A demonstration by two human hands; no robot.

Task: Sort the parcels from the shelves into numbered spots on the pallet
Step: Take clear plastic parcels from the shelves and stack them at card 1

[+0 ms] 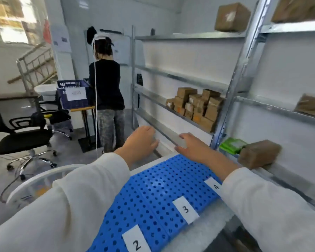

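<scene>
The blue perforated pallet [164,186] lies below me and carries white labels 2 [136,240], 3 [185,209] and 4 [215,186]. No parcel lies on the visible part of it. My left hand [142,140] and my right hand [193,147] reach past its far end toward the low shelf rail [162,130]. The left hand's fingers are apart with nothing in them. A pale blur sits between the right hand's fingers and thumb, so its grip is unclear. Several stacked brown parcels [195,106] sit on the middle shelf. A brown parcel [258,153] and a green packet [233,145] lie on the low shelf at right.
More brown parcels rest on the top shelf [232,17] and the right bay [310,104]. Another person [105,88] stands with their back to me by a blue crate [73,95] on a small table. A black office chair [24,135] and floor cables are at left.
</scene>
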